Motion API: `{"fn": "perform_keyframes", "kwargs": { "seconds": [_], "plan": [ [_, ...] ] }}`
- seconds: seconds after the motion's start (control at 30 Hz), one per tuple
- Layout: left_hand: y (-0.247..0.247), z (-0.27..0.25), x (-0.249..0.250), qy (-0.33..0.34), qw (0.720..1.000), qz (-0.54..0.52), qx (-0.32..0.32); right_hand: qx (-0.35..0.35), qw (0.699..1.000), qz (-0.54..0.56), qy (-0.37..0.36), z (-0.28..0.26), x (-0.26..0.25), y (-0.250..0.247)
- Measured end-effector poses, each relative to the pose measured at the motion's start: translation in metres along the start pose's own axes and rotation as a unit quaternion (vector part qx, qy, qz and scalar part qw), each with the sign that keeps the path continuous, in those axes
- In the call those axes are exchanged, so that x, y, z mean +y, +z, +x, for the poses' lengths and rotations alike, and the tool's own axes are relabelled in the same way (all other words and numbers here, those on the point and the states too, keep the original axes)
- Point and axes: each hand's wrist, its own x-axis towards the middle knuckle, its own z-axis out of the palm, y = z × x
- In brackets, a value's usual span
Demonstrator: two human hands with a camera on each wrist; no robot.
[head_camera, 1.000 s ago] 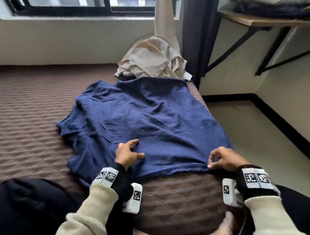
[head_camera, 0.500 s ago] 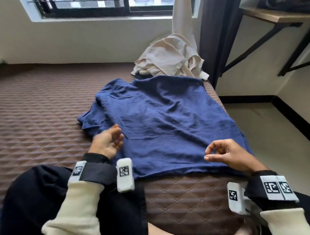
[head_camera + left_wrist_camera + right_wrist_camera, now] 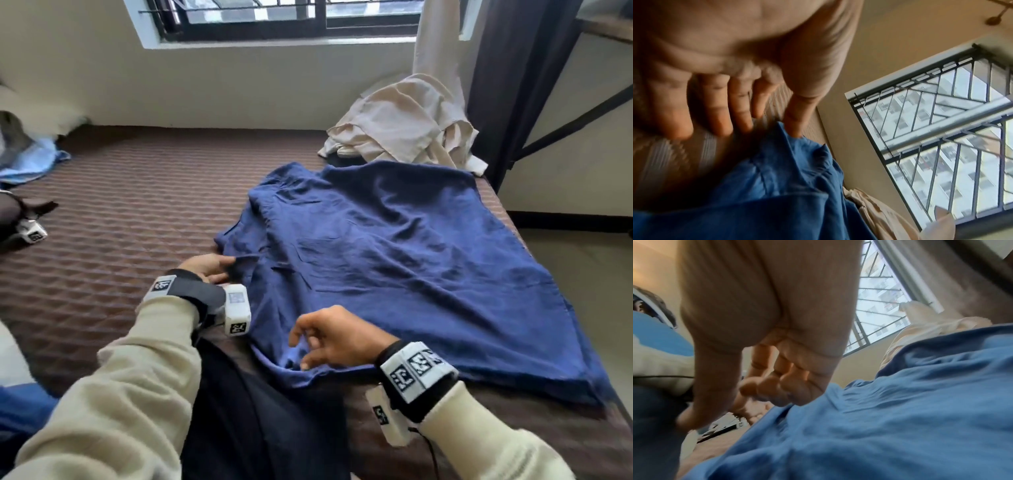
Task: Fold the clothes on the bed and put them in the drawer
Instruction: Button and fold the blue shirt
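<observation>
A dark blue shirt (image 3: 394,260) lies spread flat on the brown quilted bed (image 3: 120,205), its hem nearest me. My left hand (image 3: 219,265) lies low at the shirt's left edge by the sleeve. In the left wrist view its fingers (image 3: 723,120) are straight over the quilt, and the thumb touches the blue cloth (image 3: 777,203). My right hand (image 3: 303,349) hovers just above the near hem, fingers loosely curled and holding nothing. The right wrist view shows the same hand (image 3: 721,404) over the rumpled blue fabric (image 3: 900,402). A crumpled beige garment (image 3: 404,126) sits beyond the shirt.
A light blue cloth (image 3: 30,161) lies at the bed's far left, near another person's hand with a wrist camera (image 3: 27,233). A dark curtain (image 3: 513,68) hangs at the bed's right corner under the window (image 3: 291,17). The floor (image 3: 582,274) drops off to the right.
My left hand left the hem and went up to the shirt's left edge. My right hand let go of the hem corner and moved left along it. The view has swung leftward.
</observation>
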Motion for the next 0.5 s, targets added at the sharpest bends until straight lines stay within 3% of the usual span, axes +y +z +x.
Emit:
{"fn": "perform_keyframes", "kwargs": {
  "seconds": [0.1, 0.3, 0.4, 0.5],
  "plan": [
    [0.007, 0.001, -0.006, -0.027, 0.997, -0.006, -0.073, -0.014, 0.999, -0.045, 0.016, 0.025, -0.008, 0.02],
    [0.017, 0.013, -0.01, -0.024, 0.998, 0.028, -0.049, -0.059, 0.984, -0.123, 0.112, 0.039, -0.006, 0.044],
    [0.02, 0.012, -0.008, -0.019, 0.998, 0.027, -0.053, -0.053, 0.977, -0.184, 0.095, 0.041, -0.011, 0.042],
    [0.019, 0.013, -0.006, -0.006, 0.999, 0.003, -0.039, 0.007, 0.992, -0.123, 0.032, 0.035, -0.007, 0.034]
  ]
}}
